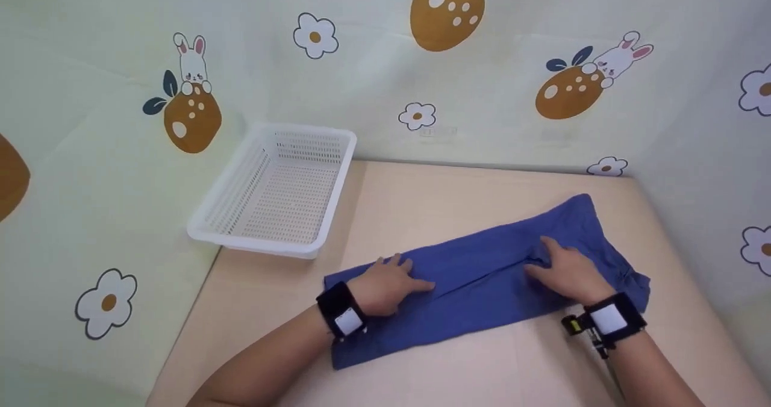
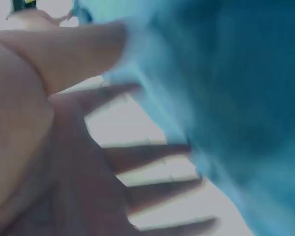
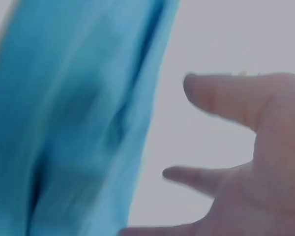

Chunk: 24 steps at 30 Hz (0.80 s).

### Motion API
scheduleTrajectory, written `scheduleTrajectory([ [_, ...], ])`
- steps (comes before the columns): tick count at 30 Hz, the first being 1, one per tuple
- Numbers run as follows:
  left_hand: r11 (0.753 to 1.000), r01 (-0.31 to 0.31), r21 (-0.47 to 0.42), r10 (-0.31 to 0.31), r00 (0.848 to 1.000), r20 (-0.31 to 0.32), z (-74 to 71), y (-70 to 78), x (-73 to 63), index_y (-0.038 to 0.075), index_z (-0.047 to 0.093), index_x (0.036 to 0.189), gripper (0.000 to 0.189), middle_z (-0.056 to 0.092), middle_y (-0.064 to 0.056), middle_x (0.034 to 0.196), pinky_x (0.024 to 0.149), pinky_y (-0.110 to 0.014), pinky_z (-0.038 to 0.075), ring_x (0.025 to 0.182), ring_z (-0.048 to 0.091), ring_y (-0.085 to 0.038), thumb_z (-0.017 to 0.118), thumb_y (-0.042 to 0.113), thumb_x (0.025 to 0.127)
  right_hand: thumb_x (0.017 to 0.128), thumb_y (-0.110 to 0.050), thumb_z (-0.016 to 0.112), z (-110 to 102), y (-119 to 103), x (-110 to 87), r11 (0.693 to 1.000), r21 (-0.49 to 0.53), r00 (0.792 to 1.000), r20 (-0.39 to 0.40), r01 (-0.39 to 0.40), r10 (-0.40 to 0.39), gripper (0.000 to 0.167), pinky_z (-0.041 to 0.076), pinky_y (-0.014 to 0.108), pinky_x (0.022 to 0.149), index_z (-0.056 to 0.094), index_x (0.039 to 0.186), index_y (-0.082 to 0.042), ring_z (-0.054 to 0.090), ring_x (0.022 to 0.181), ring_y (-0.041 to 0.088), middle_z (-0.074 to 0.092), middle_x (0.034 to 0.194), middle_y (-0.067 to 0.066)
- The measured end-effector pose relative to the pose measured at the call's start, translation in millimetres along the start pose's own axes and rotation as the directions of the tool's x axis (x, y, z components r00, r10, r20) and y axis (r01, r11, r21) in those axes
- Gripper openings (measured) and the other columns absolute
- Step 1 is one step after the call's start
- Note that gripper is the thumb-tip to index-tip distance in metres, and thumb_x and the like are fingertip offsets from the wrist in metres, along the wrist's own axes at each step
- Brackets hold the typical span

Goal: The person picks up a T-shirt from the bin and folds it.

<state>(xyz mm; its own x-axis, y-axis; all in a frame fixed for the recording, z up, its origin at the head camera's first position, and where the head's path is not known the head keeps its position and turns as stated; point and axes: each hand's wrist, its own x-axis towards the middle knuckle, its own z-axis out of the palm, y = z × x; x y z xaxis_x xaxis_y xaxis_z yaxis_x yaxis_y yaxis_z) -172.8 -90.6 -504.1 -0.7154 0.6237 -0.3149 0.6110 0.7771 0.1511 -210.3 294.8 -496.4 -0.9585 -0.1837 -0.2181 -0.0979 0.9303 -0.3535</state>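
A blue piece of clothing (image 1: 482,280) lies folded into a long strip, slanting across the table; its exact kind cannot be told. A crease runs along its middle, and its right end is bunched and wrinkled. My left hand (image 1: 382,286) rests on the left part of the fabric with the fingers spread. Over the right part, my right hand (image 1: 569,271) touches the cloth near the crease, thumb and index finger apart. The left wrist view shows spread fingers (image 2: 157,152) by the blurred blue fabric (image 2: 226,98). In the right wrist view, straight fingers (image 3: 226,96) point towards the cloth (image 3: 83,123).
A white perforated plastic basket (image 1: 334,214) stands at the table's back left, with nothing in it. The beige table (image 1: 458,193) meets a patterned curtain-like backdrop (image 1: 361,82) at the back and sides. Both wrists wear black straps.
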Motion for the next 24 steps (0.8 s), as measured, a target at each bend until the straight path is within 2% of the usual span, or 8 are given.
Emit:
scheduleTrajectory([
  [2, 0.994, -0.108, 0.024, 0.108, 0.994, 0.001, -2.1, -7.4, 2.2, 0.042, 0.051, 0.156, 0.083, 0.038, -0.015, 0.171, 0.121, -0.056, 0.042, 0.159, 0.030, -0.047, 0.089, 0.018, 0.087, 0.097, -0.055, 0.068, 9.2, -17.0, 6.0, 0.999, -0.010, 0.999, 0.001, -0.032, 0.032, 0.098, 0.041, 0.079, 0.106, 0.029, 0.161, 0.009, 0.042, 0.137, 0.070, 0.046, 0.149, 0.047],
  [5, 0.986, -0.169, -0.008, 0.169, 0.985, 0.027, -1.4, -11.3, 6.2, 0.042, 0.052, 0.155, 0.091, 0.031, -0.014, 0.174, 0.122, -0.050, 0.042, 0.160, 0.026, -0.049, 0.096, 0.020, 0.078, 0.095, -0.059, 0.067, 23.4, -29.1, 25.5, 0.995, -0.078, 0.998, 0.023, -0.058, 0.060, 0.102, 0.035, 0.087, 0.104, 0.029, 0.162, 0.009, 0.037, 0.137, 0.076, 0.036, 0.149, 0.056],
  [9, 0.993, -0.105, -0.044, 0.107, 0.994, 0.039, 1.6, 6.3, 12.4, 0.039, 0.053, 0.155, 0.088, 0.030, -0.023, 0.172, 0.121, -0.054, 0.043, 0.156, 0.028, -0.056, 0.096, 0.028, 0.079, 0.091, -0.059, 0.069, 24.6, -29.5, 61.2, 0.991, -0.130, 0.999, 0.044, -0.025, 0.031, 0.103, 0.025, 0.095, 0.100, 0.031, 0.163, 0.004, 0.024, 0.135, 0.085, 0.021, 0.148, 0.063],
  [12, 0.999, -0.047, 0.015, 0.046, 0.999, 0.026, 3.6, 29.5, 18.8, 0.039, 0.051, 0.157, 0.086, 0.033, -0.032, 0.168, 0.116, -0.057, 0.047, 0.151, 0.035, -0.060, 0.093, 0.043, 0.081, 0.088, -0.056, 0.073, 16.0, -23.7, 88.4, 0.993, -0.108, 0.996, 0.075, 0.053, -0.045, 0.102, 0.024, 0.095, 0.101, 0.032, 0.165, -0.004, 0.014, 0.136, 0.087, 0.013, 0.156, 0.059],
  [15, 0.995, -0.030, 0.096, 0.030, 1.000, 0.004, 5.8, 50.0, 25.9, 0.038, 0.049, 0.159, 0.087, 0.040, -0.037, 0.161, 0.105, -0.057, 0.056, 0.144, 0.044, -0.062, 0.086, 0.058, 0.083, 0.084, -0.048, 0.077, 10.7, -19.0, 106.6, 0.989, -0.077, 0.988, 0.102, 0.125, -0.117, 0.098, 0.022, 0.094, 0.103, 0.035, 0.166, -0.012, 0.007, 0.141, 0.084, 0.009, 0.165, 0.049],
  [19, 0.978, -0.094, 0.187, 0.102, 0.994, -0.029, 3.3, 57.0, 32.3, 0.036, 0.052, 0.157, 0.081, 0.065, -0.021, 0.145, 0.100, -0.050, 0.060, 0.134, 0.062, -0.044, 0.083, 0.059, 0.086, 0.088, -0.038, 0.074, 11.6, -26.9, 108.8, 0.988, -0.083, 0.992, 0.010, 0.129, -0.129, 0.081, 0.017, 0.095, 0.105, 0.047, 0.160, -0.013, 0.008, 0.146, 0.079, 0.019, 0.167, 0.044],
  [22, 0.949, -0.183, 0.257, 0.193, 0.981, -0.013, -1.8, 47.2, 33.9, 0.040, 0.054, 0.155, 0.081, 0.066, -0.011, 0.147, 0.111, -0.048, 0.054, 0.139, 0.060, -0.038, 0.090, 0.050, 0.083, 0.098, -0.042, 0.063, 18.9, -43.7, 100.1, 0.993, -0.082, 0.994, -0.052, 0.087, -0.091, 0.071, 0.023, 0.090, 0.109, 0.048, 0.158, -0.007, 0.019, 0.145, 0.078, 0.031, 0.161, 0.045],
  [24, 0.941, -0.234, 0.244, 0.235, 0.972, 0.026, -3.8, 39.9, 34.1, 0.044, 0.052, 0.155, 0.088, 0.056, -0.014, 0.158, 0.117, -0.045, 0.049, 0.147, 0.051, -0.042, 0.095, 0.045, 0.078, 0.102, -0.048, 0.057, 25.2, -55.6, 96.4, 0.995, -0.080, 0.997, -0.050, 0.062, -0.066, 0.074, 0.027, 0.087, 0.110, 0.045, 0.160, -0.005, 0.021, 0.142, 0.079, 0.029, 0.159, 0.049],
])
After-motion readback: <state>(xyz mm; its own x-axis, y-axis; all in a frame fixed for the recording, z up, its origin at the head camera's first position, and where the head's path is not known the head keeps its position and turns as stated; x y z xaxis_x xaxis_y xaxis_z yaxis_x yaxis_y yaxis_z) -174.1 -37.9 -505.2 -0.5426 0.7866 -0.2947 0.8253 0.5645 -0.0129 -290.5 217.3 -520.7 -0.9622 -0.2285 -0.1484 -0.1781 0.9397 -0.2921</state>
